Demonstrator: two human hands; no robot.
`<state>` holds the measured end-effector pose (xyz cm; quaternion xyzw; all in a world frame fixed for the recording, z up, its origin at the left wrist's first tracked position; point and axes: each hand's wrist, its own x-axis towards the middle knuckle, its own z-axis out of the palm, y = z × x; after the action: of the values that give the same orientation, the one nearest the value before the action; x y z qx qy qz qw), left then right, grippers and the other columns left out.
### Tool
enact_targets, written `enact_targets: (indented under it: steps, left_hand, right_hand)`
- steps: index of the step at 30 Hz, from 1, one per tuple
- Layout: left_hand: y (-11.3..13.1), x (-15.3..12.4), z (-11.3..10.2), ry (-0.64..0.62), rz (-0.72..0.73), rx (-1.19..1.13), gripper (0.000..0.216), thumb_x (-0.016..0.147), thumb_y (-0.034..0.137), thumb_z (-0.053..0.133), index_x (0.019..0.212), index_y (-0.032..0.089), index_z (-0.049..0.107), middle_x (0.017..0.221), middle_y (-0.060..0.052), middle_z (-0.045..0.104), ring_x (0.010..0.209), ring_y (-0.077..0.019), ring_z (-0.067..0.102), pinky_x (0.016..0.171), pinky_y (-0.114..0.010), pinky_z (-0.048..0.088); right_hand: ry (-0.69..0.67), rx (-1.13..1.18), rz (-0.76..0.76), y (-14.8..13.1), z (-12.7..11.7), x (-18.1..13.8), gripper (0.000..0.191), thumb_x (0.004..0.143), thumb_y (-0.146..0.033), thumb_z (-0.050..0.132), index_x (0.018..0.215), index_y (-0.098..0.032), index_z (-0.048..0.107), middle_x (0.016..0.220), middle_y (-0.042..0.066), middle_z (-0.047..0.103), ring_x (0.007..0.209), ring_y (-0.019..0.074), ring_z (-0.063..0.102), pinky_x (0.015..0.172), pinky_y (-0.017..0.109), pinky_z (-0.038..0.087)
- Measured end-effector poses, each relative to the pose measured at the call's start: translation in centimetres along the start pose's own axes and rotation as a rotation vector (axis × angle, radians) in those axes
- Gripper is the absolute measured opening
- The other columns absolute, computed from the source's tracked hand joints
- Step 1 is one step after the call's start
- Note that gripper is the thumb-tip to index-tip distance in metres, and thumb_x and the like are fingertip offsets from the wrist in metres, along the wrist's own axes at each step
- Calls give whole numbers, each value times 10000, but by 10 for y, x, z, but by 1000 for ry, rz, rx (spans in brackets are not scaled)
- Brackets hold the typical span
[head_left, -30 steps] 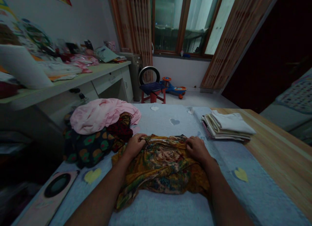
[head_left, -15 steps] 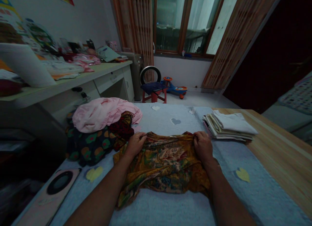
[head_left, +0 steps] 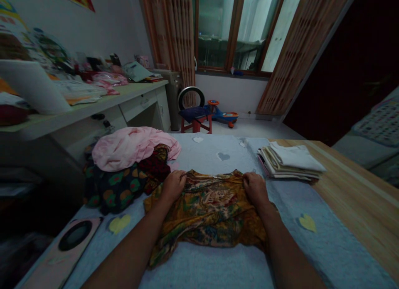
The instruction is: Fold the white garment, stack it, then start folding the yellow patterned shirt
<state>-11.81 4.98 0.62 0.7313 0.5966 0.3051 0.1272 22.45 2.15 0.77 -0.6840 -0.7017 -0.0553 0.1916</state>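
A crumpled yellow-orange patterned garment (head_left: 208, 210) lies on the light blue blanket (head_left: 218, 264) in front of me. My left hand (head_left: 173, 186) grips its far left edge with fingers curled. My right hand (head_left: 255, 188) grips the far right edge the same way. The cloth's top edge is stretched between the two hands. Both forearms reach in from the bottom of the picture.
A heap of unfolded clothes (head_left: 124, 172), pink on top, sits to the left. A stack of folded cloths (head_left: 291, 161) lies at the right by the wooden table edge (head_left: 358, 197). A cluttered desk (head_left: 77, 106) stands left; a chair (head_left: 195, 112) and toy car (head_left: 222, 113) beyond.
My hands have drawn apart along the garment's far edge, pulling it straighter. The right hand slid rightward; the cloth's top edge now lies flatter.
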Motion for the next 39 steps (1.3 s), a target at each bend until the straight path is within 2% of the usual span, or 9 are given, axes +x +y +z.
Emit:
enact_targets:
  steps: [4, 7, 11, 14, 18, 24, 28, 33, 39]
  left_hand:
    - [1, 3, -1, -41, -9, 69, 264, 873, 211, 455, 930, 185, 711, 942, -97, 706, 916, -230, 636, 834, -317, 452]
    - [-3, 8, -6, -67, -29, 107, 250, 859, 210, 459, 832, 190, 707, 880, -99, 693, 864, -234, 631, 805, -316, 449]
    - [-15, 15, -15, -57, -65, 144, 242, 855, 313, 506, 810, 185, 707, 905, -113, 683, 915, -258, 627, 868, -347, 454]
    - [-28, 20, -21, -48, -96, 108, 326, 873, 393, 478, 919, 158, 700, 1014, -139, 668, 1006, -275, 619, 942, -377, 451]
    - [-44, 23, -23, -68, -46, 91, 351, 906, 333, 388, 1013, 130, 653, 1079, -148, 644, 1087, -257, 596, 1001, -371, 439]
    - [-58, 28, -22, -70, 24, 203, 286, 920, 299, 415, 1040, 140, 619, 1136, -131, 622, 1153, -243, 568, 1047, -370, 422]
    - [-60, 33, -26, -132, -44, 285, 322, 921, 275, 427, 1149, 114, 588, 1230, -164, 613, 1215, -253, 553, 1078, -366, 402]
    - [-65, 36, -35, -155, -211, 315, 441, 941, 307, 407, 1303, 75, 507, 1304, -204, 603, 1231, -277, 574, 1049, -363, 421]
    - [-72, 37, -40, -160, -263, 309, 422, 944, 324, 408, 1307, 146, 530, 1293, -157, 633, 1194, -254, 606, 1014, -321, 441]
  right_hand:
    - [15, -4, -11, 1, 2, 0, 157, 912, -166, 484, 897, -196, 638, 902, 79, 664, 879, 222, 570, 778, 325, 337]
    - [93, 25, -3, 1, 3, 1, 181, 928, -171, 428, 891, -192, 604, 904, 88, 652, 878, 227, 563, 783, 328, 350]
    - [189, 131, 24, -1, 4, 3, 220, 956, -208, 349, 925, -189, 567, 907, 99, 638, 865, 231, 565, 784, 326, 374]
    - [102, 207, 26, -3, 5, 2, 197, 944, -218, 357, 920, -201, 552, 856, 76, 638, 801, 217, 576, 731, 308, 382]
    - [-26, 213, 12, -4, 7, 1, 162, 903, -206, 395, 866, -211, 553, 825, 66, 643, 792, 212, 588, 712, 300, 384]
    - [-7, 231, -7, 0, 10, 2, 163, 877, -214, 402, 836, -209, 559, 829, 68, 645, 797, 207, 590, 729, 297, 401]
    - [-9, 238, -29, 3, 11, 2, 160, 869, -237, 396, 822, -209, 546, 829, 76, 637, 803, 214, 581, 744, 308, 409]
    - [-28, 269, -30, 4, 11, 2, 156, 861, -253, 392, 825, -213, 538, 834, 79, 640, 808, 222, 584, 749, 320, 413]
    - [-24, 294, -25, 4, 10, 1, 153, 867, -276, 395, 811, -221, 526, 824, 70, 630, 812, 219, 581, 743, 315, 417]
